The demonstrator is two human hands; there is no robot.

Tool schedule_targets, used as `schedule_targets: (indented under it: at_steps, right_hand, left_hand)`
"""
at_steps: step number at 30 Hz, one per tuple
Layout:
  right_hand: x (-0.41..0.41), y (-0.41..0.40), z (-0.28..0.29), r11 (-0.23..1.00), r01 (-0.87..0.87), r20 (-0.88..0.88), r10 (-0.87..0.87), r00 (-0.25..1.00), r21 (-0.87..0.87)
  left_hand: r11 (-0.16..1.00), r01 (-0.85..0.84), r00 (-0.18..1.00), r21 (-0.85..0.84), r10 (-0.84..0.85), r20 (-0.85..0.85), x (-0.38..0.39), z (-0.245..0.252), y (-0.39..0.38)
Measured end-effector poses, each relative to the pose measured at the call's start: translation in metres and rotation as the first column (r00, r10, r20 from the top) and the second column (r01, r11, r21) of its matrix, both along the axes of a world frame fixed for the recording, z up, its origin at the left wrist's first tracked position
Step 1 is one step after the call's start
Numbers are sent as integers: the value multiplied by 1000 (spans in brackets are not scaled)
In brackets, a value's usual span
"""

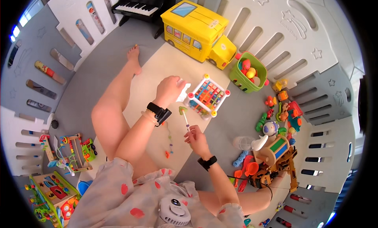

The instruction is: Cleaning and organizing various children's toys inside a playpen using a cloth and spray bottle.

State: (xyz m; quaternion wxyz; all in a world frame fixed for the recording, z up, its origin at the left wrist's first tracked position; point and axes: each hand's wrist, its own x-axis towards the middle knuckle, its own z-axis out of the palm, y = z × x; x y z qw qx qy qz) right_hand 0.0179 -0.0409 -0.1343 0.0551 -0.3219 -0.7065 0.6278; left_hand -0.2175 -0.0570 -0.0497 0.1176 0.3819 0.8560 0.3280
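My left hand (169,90) is closed on a crumpled white wipe (183,93), just left of a cube-shaped toy (206,99) with white bars, colored elastic bands and colorful pieces inside. Below it, my right hand (196,139) pinches the lower end of a thin white stick toy (185,118) with a green piece at its top end. The green end points up toward the cube toy. A string of small colored beads (170,141) lies on the mat between my legs.
A yellow bus-shaped storage box (195,33), a green toy basket (249,77) and a black toy piano (141,8) stand ahead. On the right lie a clear bottle (242,143), a wooden drum toy (273,149) and plastic toys. A bead maze (72,151) is at left; playpen panels (324,59) surround everything.
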Motion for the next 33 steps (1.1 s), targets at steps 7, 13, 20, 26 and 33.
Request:
schedule_targets:
  at_steps: [7,13,20,26,33]
  right_hand:
    - [-10,64,81,938,130,-226,-209,951,-322]
    - [2,89,91,936,154,-221,-230,948,-316]
    - [8,72,69,953,196,-197,-243,950,-229]
    - [-2,-33,0,963,-258,86,251,964,82]
    - [-33,-73,-81,831,-229,320,65,945,507]
  left_hand:
    - [985,-15,999,174,22,-38,-10,-54,3]
    - [981,171,974,-93,-154,168,14,-59,6]
    - [933,302,945,-195,-266,189,15,-57,-6]
    - [988,140,969,-70,-122,217,-44,-72,-11]
    - [997,68,974,38,-75,212,-30,-56,-10]
